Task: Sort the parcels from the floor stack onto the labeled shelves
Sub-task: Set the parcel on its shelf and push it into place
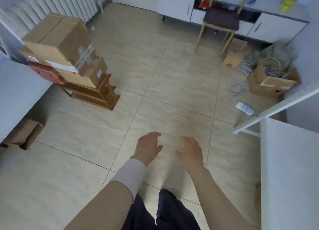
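Note:
A stack of cardboard parcels stands at the far left on small wooden stools (96, 95). A large brown box (58, 38) tops the stack, with a red box (45, 73) and a smaller brown box (96, 71) below it. My left hand (148, 146) and my right hand (190, 151) hang over the bare tiled floor in the lower middle, fingers apart and holding nothing. Both hands are well away from the stack. A white metal shelf edge (276, 107) juts in from the right.
A wooden chair (221, 21) and white cabinets (176, 3) line the far wall. A paper bag of cables (274, 83), loose cords and a power strip (245, 108) lie at right. Another cardboard box (27, 133) sits under the left surface. A radiator (57, 2) is at the back left.

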Available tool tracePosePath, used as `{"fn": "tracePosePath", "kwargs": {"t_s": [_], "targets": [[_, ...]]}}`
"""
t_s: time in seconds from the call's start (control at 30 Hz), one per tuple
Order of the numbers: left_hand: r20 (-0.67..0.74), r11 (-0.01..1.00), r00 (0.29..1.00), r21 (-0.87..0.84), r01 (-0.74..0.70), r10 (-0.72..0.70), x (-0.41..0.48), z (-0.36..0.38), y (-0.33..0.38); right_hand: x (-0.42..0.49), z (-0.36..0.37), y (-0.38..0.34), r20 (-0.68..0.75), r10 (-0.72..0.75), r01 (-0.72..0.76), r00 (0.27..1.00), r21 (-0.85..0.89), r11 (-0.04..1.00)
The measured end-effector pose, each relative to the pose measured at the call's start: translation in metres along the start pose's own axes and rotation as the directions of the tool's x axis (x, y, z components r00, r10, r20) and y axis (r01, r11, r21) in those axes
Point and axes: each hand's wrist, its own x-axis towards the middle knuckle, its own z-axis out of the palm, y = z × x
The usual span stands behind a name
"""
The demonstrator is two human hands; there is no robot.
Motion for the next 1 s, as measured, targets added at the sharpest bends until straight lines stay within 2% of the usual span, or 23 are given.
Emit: {"fn": "tracePosePath", "kwargs": {"t_s": [0.27,0.4,0.73,1.0], "targets": [[-0.064,0.961,0.966,-0.137,0.239,-0.249,-0.021,-0.048,-0.181,0.034,0.08,-0.18,0.201,-0.193,0.234,0.96,-0.207,0.95],[-0.076,0.925,0.939,-0.216,0.313,-0.335,-0.018,-0.071,-0.248,0.054,0.107,-0.252,0.212,-0.262,0.311,0.941,-0.247,0.918],[-0.109,0.891,0.923,-0.322,0.319,-0.37,0.045,-0.136,-0.329,0.135,0.117,-0.355,0.22,-0.321,0.372,0.921,-0.254,0.893],[-0.201,0.858,0.864,-0.349,0.377,-0.461,0.099,-0.222,-0.395,0.224,0.099,-0.456,0.223,-0.385,0.423,0.895,-0.159,0.892]]}}
